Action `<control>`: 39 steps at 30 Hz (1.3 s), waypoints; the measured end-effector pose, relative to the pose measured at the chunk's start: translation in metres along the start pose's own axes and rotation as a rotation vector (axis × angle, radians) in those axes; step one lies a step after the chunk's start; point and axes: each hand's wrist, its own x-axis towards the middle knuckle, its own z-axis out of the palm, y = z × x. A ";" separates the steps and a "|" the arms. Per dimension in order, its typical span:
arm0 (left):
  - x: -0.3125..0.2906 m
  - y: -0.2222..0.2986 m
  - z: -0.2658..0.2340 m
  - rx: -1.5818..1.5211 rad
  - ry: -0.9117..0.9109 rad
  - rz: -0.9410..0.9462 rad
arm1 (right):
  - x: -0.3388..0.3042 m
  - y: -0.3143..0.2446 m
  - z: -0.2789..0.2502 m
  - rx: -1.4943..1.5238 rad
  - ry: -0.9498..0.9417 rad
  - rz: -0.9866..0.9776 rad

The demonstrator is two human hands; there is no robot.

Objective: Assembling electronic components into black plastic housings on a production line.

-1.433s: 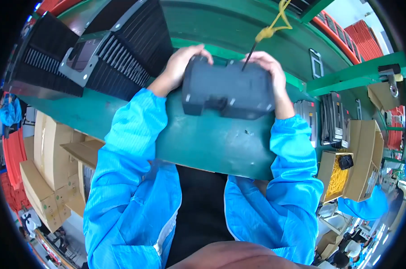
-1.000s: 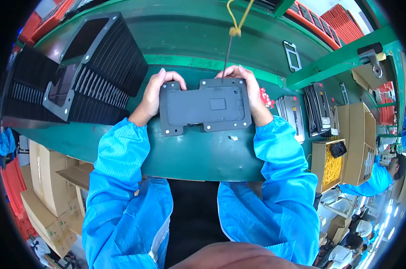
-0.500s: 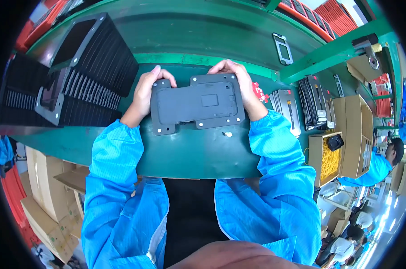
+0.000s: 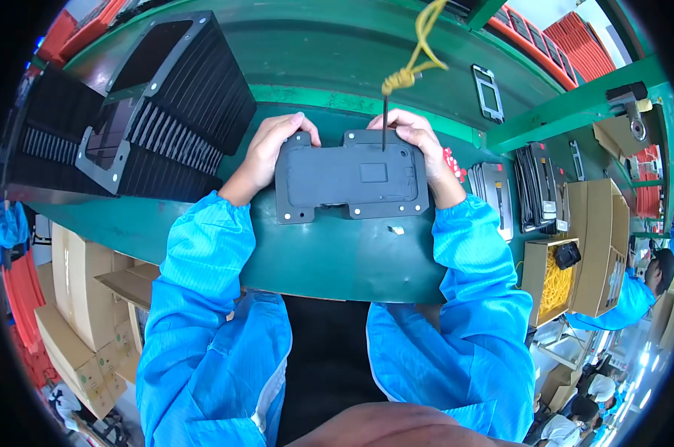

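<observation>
A flat black fixture plate (image 4: 318, 175) with pale round studs near its corners is held level above the green bench. A phone-shaped inset with a small square outline fills its middle. My left hand (image 4: 266, 153) grips its left end, fingers curled over the far edge. Around its right end my right hand (image 4: 430, 153) is closed, thumb along the upper corner. A thin dark rod (image 4: 385, 123) on a knotted yellow cord (image 4: 404, 77) hangs over the plate's upper right part; whether its tip touches the plate I cannot tell.
Tall stacks of black frames (image 4: 192, 89) stand at the left. To the right lie flat phone-like parts (image 4: 493, 190), a carton of yellow cords (image 4: 557, 287) and a larger open carton (image 4: 598, 231). A small scrap (image 4: 396, 230) rests on the green bench (image 4: 329, 261) before me.
The yellow cord and its thin rod have come into view above the plate. The whole scene, hands and plate included, has shifted slightly right in the picture. Both hands keep their grip.
</observation>
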 end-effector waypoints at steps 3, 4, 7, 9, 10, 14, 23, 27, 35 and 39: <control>0.006 0.010 -0.008 0.003 -0.094 0.044 | 0.006 -0.009 0.000 0.011 -0.032 0.027; 0.009 0.013 -0.009 0.004 -0.142 0.071 | 0.008 -0.012 -0.001 0.012 -0.048 0.039; 0.004 0.009 -0.006 -0.038 -0.167 0.049 | 0.002 -0.016 -0.001 0.113 -0.059 0.101; 0.002 0.007 -0.006 -0.060 -0.187 0.029 | 0.000 -0.016 0.001 0.171 -0.055 0.133; 0.001 0.007 -0.008 -0.088 -0.173 0.016 | 0.003 -0.017 0.002 0.155 -0.057 0.121; 0.001 0.001 -0.013 -0.160 -0.129 -0.015 | 0.006 -0.012 0.002 0.142 -0.044 0.102; 0.000 0.003 0.000 -0.141 -0.007 0.037 | 0.004 -0.003 -0.006 0.156 0.028 0.098; -0.005 0.005 -0.002 0.004 -0.058 0.065 | 0.003 -0.012 -0.001 0.061 -0.073 0.053; -0.005 0.014 -0.001 0.071 -0.028 -0.018 | -0.002 -0.016 0.006 0.079 0.009 0.124; 0.000 0.022 0.002 -0.074 0.053 -0.096 | 0.009 -0.014 -0.001 0.123 0.079 0.170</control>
